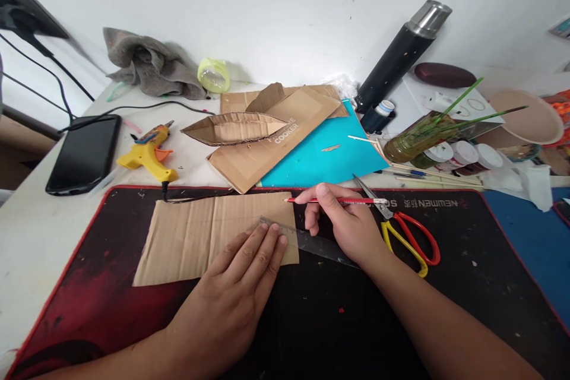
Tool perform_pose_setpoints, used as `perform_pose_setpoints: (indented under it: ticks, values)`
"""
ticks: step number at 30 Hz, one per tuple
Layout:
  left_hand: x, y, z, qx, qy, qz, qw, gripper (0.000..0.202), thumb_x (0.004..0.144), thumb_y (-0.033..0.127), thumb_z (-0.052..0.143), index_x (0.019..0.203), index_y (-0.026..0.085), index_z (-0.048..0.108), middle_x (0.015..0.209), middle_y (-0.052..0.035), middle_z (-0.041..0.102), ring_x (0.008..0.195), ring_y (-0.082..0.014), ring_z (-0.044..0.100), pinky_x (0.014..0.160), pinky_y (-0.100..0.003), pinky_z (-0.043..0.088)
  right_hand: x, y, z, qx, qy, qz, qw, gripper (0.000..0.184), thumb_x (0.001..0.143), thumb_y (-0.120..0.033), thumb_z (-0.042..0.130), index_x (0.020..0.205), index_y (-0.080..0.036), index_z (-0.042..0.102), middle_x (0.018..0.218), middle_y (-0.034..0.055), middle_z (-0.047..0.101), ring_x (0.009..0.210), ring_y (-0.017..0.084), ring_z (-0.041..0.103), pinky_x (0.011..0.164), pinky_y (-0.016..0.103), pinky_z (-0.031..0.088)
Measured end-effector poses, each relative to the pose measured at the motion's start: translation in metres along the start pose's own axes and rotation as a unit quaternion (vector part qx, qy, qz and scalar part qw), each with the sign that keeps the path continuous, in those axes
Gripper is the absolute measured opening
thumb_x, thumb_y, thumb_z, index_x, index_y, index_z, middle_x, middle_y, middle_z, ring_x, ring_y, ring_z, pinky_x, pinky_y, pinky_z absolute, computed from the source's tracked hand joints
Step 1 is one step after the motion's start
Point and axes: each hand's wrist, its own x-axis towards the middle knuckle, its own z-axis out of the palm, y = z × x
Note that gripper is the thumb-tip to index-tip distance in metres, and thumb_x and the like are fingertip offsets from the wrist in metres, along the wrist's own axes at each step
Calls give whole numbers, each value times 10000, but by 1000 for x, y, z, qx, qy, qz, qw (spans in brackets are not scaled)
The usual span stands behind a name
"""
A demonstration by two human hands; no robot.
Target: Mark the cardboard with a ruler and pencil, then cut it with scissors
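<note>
My left hand (249, 273) lies flat with fingers stretched out, pressing a clear ruler (320, 244) onto a piece of corrugated cardboard (182, 237). Part of the ruler is hidden under my fingertips, and its other end runs off the cardboard toward my right wrist. Between the thumb and fingers of my right hand (341, 214) is a red pencil (329, 200), its tip pointing left over the cardboard's upper right corner. A faint line crosses the cardboard. Scissors (405, 231) with red and yellow handles lie just right of my right hand.
A yellow glue gun (149, 157) and a black phone (84, 154) lie at the left. Behind the mat (312, 320) are a boat-shaped cardboard piece (234, 130), cardboard sheets (267, 157) and blue paper (325, 157). A black flask (396, 65) and a brush jar (407, 138) stand at the right.
</note>
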Motion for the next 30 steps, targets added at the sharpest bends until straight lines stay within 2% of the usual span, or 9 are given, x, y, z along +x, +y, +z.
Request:
perform_pose_setpoints:
  ticks: [6, 10, 17, 23, 30]
  values:
    - [0, 0, 0, 2, 1, 3, 1000, 629, 1005, 192, 467, 1605, 1, 470, 1628, -233, 583, 1537, -387, 477, 1291, -501, 264, -1, -1, 0, -22, -1, 17, 1000, 567, 1025, -721, 644, 894, -191, 796, 538, -36, 590, 466, 119, 525, 476, 251, 441]
    - [-1, 0, 1, 5, 3, 0, 1000, 640, 998, 191, 470, 1611, 9, 484, 1650, -224, 565, 1553, -380, 466, 1290, -500, 292, -2, -2, 2, -33, -39, 26, 998, 515, 1037, -675, 649, 968, -185, 792, 607, -25, 639, 506, 122, 560, 504, 251, 469]
    - [-2, 1, 0, 9, 0, -1, 1000, 641, 1003, 209, 467, 1614, 18, 501, 1655, -214, 566, 1567, -363, 455, 1291, -495, 305, -4, -7, 5, -50, -75, 19, 996, 373, 1029, -561, 710, 964, -196, 747, 704, -14, 692, 547, 118, 573, 542, 256, 485]
    - [0, 0, -1, 15, -8, 0, 1000, 684, 995, 211, 468, 1646, 2, 441, 1696, -217, 519, 1573, -369, 444, 1277, -494, 303, -6, -3, 5, -72, -119, -11, 990, 393, 1069, -565, 660, 1009, -203, 799, 848, 36, 785, 632, 139, 642, 629, 286, 544]
    - [0, 1, -1, 10, -1, -1, 1000, 689, 984, 184, 467, 1642, -17, 437, 1694, -236, 513, 1576, -387, 438, 1277, -502, 291, -6, -1, 7, -106, -129, -31, 985, 420, 1116, -514, 589, 910, -216, 801, 825, 29, 774, 717, 160, 688, 709, 302, 557]
